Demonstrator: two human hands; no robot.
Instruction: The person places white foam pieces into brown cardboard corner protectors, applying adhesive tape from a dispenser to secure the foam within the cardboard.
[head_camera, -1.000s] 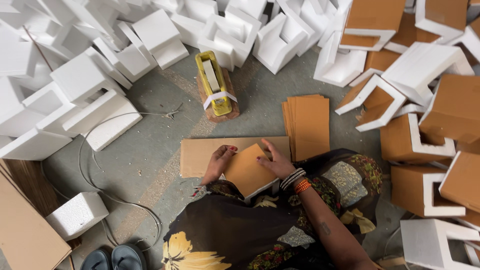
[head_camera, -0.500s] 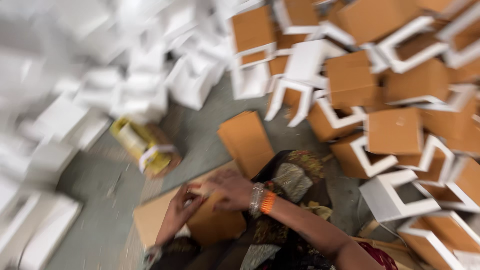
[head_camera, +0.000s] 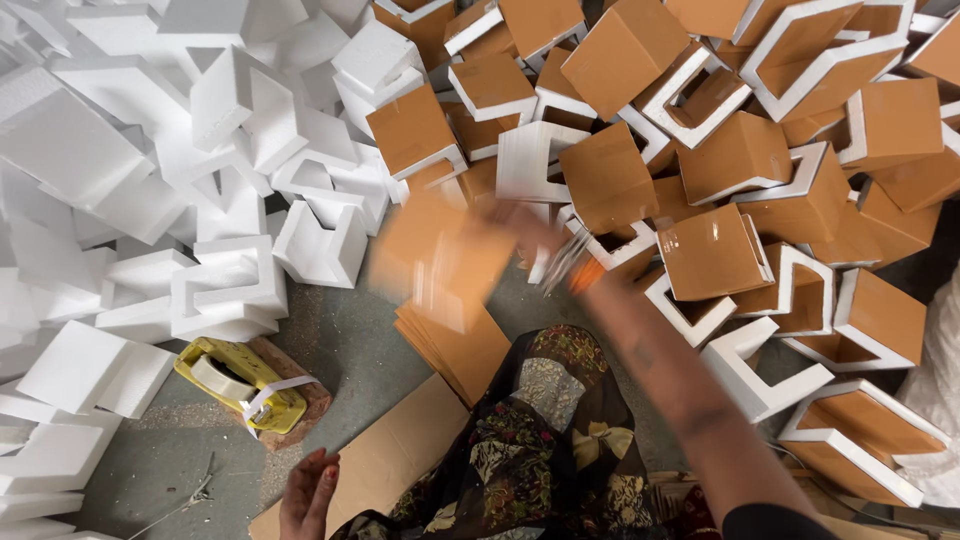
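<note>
While heaps of white foam blocks (head_camera: 230, 130) and brown-faced foam pieces (head_camera: 760, 150) cover the floor (head_camera: 340, 345), the right hand (head_camera: 525, 230), blurred, lifts a cardboard sheet (head_camera: 440, 255); light, stiff, best pinched at an edge; its fingers' grasp I cannot tell; left hand (head_camera: 308, 492) released, resting on a flat cardboard strip (head_camera: 390, 460)

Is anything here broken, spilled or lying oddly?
Nothing looks damaged. The white foam pieces and cardboard-covered ones lie tumbled at all angles in loose heaps. The right hand holds a blurred cardboard sheet; the yellow tape dispenser sits on a brick.
</note>
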